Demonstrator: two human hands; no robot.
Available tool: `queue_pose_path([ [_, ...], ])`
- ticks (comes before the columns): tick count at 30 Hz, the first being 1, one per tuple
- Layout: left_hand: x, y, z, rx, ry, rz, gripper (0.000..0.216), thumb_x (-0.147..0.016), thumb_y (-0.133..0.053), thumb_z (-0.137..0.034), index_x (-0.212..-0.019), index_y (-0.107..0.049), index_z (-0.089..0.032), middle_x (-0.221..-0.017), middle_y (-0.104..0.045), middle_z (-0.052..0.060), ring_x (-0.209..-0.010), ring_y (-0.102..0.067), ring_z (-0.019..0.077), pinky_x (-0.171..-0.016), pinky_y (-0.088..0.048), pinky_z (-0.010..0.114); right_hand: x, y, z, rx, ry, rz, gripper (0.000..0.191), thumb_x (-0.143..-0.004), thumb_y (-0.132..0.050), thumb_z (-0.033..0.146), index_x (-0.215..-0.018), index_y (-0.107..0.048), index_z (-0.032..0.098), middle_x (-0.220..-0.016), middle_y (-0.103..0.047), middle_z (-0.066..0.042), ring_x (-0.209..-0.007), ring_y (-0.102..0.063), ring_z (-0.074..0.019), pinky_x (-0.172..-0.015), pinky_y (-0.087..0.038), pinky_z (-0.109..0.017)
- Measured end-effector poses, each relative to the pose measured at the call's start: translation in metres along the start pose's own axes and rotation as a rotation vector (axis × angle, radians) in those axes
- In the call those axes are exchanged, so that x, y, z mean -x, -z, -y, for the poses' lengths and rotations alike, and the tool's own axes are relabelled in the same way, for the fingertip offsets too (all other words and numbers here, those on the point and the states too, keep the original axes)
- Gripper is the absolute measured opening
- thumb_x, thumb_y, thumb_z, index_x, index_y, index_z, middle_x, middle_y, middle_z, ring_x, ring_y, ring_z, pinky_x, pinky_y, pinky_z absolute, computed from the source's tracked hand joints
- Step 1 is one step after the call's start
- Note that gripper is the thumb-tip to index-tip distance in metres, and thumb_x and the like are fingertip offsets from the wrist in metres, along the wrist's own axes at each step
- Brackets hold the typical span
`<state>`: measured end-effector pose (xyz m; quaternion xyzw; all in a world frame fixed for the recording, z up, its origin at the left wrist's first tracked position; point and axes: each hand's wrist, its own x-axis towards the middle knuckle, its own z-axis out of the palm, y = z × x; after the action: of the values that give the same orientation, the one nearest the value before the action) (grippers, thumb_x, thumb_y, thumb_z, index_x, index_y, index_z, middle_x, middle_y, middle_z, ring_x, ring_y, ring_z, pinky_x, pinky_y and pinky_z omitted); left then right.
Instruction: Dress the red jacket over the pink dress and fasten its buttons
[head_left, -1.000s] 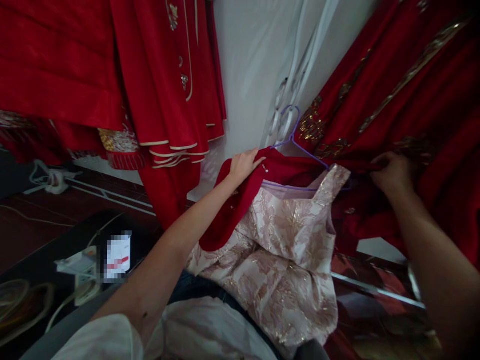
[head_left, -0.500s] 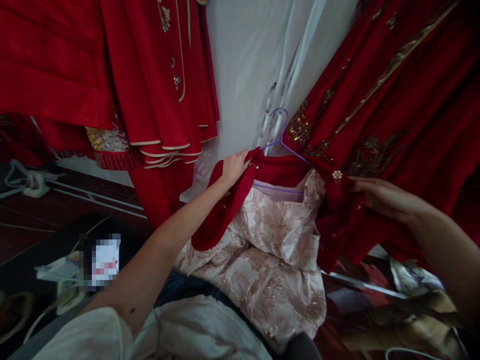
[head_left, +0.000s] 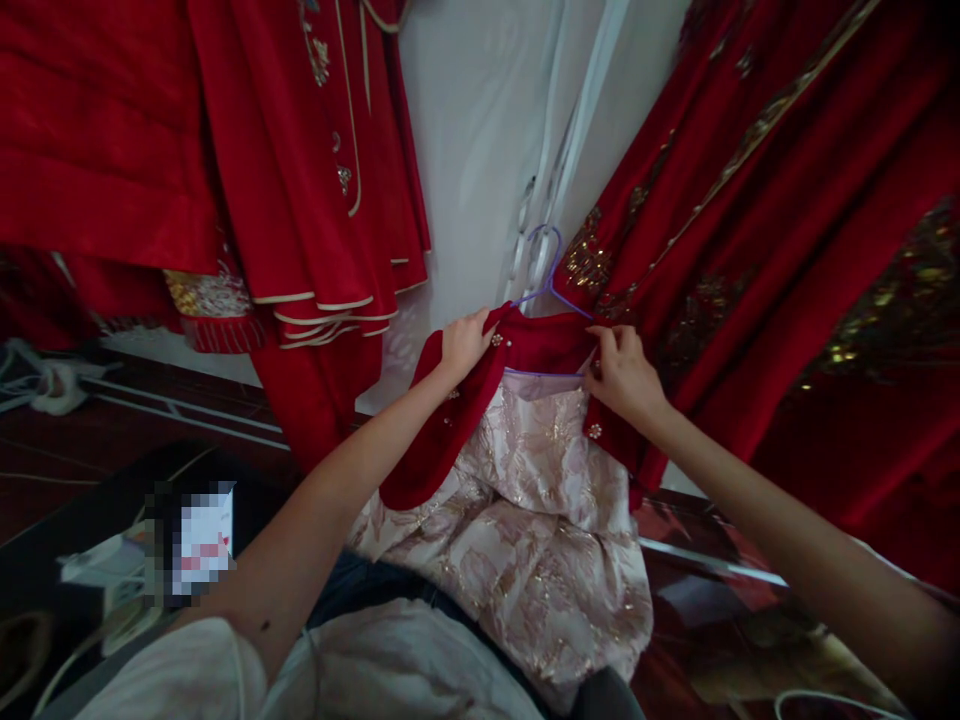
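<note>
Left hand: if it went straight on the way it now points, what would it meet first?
Beyond the red garment it grips, the left hand would probably meet the purple hanger first; this single view leaves the depth between them unclear.

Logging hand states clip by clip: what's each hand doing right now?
Left hand: closed, gripping the red cloth jacket with flower-shaped trims.
Right hand: closed, pinching the jacket's opposite side, near the thin purple hanger.

Arms [head_left: 341, 490] out fwd, L hand [head_left: 466, 345] & R hand [head_left: 626, 375] approx. lvl, both pinching.
</note>
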<state>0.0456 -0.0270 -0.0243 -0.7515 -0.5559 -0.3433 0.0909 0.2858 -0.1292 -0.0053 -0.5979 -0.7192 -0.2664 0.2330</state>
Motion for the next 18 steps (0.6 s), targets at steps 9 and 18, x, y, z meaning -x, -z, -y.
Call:
queue_pose_path([
  [9,0.001,0.001,-0.001,0.015,0.005,0.006,0.033,-0.096,-0.040,-0.044,-0.109,-0.061,-0.023,-0.094,-0.072,0.008,-0.087,-0.068,0.0230,-0.070,-0.046,0.028,-0.003,-0.018,-0.042,0.064,-0.092,-0.086,0.042,-0.086,-0.040,0.018,-0.126,-0.047,0.016,-0.118,-0.054,-0.018,-0.101,-0.057,-0.0308,-0.074,-0.050,-0.040],
  [18,0.004,0.000,-0.003,0.047,0.042,-0.001,0.039,-0.094,-0.040,-0.049,-0.112,-0.062,-0.022,-0.094,-0.072,0.009,-0.088,-0.068,0.0239,-0.074,-0.047,0.029,-0.020,-0.003,-0.054,-0.225,-0.271,-0.240,0.030,-0.086,-0.051,0.039,-0.107,-0.056,0.019,-0.091,-0.065,-0.010,-0.080,-0.061,-0.0238,-0.077,-0.047,-0.035],
])
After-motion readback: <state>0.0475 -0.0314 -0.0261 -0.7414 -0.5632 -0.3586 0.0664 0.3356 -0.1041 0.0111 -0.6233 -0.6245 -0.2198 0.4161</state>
